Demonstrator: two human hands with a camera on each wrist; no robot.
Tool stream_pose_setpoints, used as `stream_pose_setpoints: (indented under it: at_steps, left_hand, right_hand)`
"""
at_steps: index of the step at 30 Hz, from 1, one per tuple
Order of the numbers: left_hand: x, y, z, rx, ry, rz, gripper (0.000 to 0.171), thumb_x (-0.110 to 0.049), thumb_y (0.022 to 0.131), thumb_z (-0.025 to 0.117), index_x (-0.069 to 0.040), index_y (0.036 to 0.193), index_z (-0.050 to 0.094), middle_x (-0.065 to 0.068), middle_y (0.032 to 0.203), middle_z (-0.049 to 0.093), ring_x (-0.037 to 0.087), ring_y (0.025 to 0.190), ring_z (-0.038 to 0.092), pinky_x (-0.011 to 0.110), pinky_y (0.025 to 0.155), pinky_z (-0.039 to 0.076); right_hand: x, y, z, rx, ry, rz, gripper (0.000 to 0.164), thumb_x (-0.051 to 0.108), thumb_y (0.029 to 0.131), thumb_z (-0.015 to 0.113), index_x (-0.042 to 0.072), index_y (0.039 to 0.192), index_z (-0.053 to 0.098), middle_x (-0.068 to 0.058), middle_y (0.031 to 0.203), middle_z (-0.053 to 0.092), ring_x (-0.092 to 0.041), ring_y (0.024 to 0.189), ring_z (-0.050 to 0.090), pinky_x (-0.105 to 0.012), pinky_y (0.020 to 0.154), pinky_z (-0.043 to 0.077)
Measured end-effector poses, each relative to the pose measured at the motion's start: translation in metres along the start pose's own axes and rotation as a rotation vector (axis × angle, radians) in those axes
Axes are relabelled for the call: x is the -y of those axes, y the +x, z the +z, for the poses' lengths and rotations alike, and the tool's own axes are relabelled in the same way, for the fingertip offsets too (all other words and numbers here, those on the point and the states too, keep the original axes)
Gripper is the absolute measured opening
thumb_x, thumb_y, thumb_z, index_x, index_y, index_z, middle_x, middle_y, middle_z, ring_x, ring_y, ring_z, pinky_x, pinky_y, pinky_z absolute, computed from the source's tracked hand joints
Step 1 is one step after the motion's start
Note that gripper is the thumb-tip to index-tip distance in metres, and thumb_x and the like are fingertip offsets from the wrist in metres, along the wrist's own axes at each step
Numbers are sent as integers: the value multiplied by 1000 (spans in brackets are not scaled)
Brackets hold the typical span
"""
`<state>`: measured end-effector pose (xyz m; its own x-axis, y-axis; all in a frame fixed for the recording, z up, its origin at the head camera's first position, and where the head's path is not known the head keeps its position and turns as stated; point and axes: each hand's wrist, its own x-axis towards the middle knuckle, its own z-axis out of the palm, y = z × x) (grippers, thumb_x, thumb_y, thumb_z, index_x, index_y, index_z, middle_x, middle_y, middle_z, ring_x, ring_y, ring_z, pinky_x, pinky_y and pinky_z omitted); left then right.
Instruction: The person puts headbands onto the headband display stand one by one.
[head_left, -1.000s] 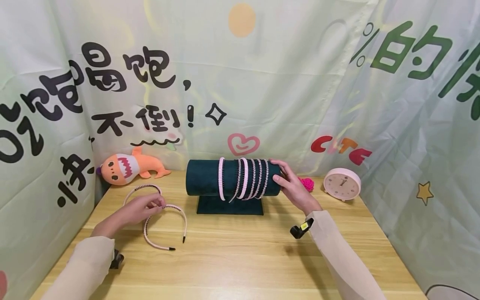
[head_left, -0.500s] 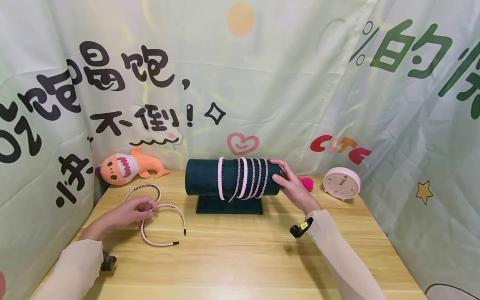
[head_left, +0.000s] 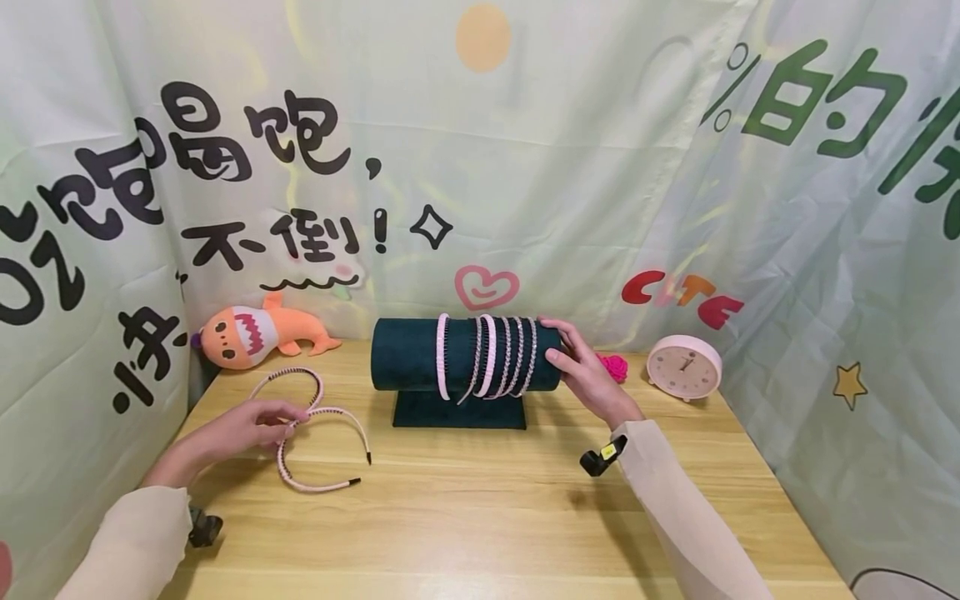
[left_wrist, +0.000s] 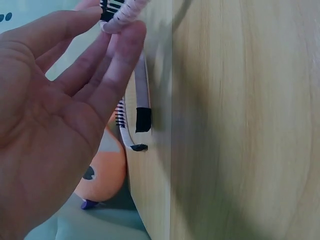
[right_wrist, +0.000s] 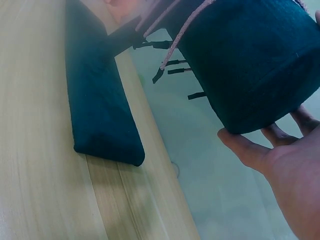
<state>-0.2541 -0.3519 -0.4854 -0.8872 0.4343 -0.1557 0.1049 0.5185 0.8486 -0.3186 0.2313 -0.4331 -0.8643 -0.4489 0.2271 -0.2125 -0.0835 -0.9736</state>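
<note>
My left hand pinches a thin pink headband with dark inner teeth and black tips, its open end pointing right. In the left wrist view, thumb and fingertips close on the wrapped band. Just behind lies a second pink headband, partly hidden by this hand. A dark green velvet headband stand has several pink and sparkly headbands around its roll. My right hand grips the roll's right end, thumb in front; the right wrist view shows fingers along that end's edge.
An orange plush shark lies at the back left of the wooden table. Right of the stand are a bright pink flower-like item and a round pink clock. Printed cloth hangs behind and at both sides.
My left hand has drawn back to the left with the headband, whose open end has turned slightly. My right hand stays on the stand's end.
</note>
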Motion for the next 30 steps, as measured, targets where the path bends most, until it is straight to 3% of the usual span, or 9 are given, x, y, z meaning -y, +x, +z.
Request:
stream_pose_setpoints:
  at_steps: [5,11,14,19,24,30]
  left_hand:
    - [4,-3,-1,-4,-19,-5,35,-10,108,67,5,140,68,27,137,69,10,99,66,27,84,63]
    - [2,-9,-2,-20,-74,-31,37,-13,109,66,6,141,65,33,143,62,16,105,72,30,88,66]
    - [-1,-14,-3,-30,-67,-2,39,-16,110,65,6,142,63,32,142,63,15,110,71,30,90,65]
    - [-1,-18,-7,-56,-70,39,41,-21,110,66,4,143,64,20,138,70,12,115,73,27,92,63]
    - [-2,-19,-10,-69,-177,49,47,-18,111,65,10,148,56,7,127,74,20,101,76,36,87,67]
    - [-8,-19,-10,-133,-240,64,41,-13,110,65,6,145,59,-12,124,75,18,97,74,41,81,68]
  right_hand:
    - [2,0,1,-4,-5,7,53,16,115,52,24,164,36,-6,175,26,-31,144,39,-28,110,55]
    - [1,0,1,5,-5,2,54,17,115,52,22,165,34,-6,176,24,-29,144,41,-29,110,55]
    - [1,0,0,4,0,3,53,17,115,53,23,164,36,-6,175,25,-29,144,41,-28,110,55]
    - [-1,0,0,3,-1,2,52,16,115,52,24,164,36,-4,174,26,-29,144,40,-28,111,55]
    - [-3,0,-2,10,1,-12,51,14,115,50,23,164,36,-5,173,27,-28,143,41,-28,110,55]
    - [-2,0,-1,5,-6,-5,52,15,115,50,22,165,36,-5,173,26,-29,144,40,-28,110,55]
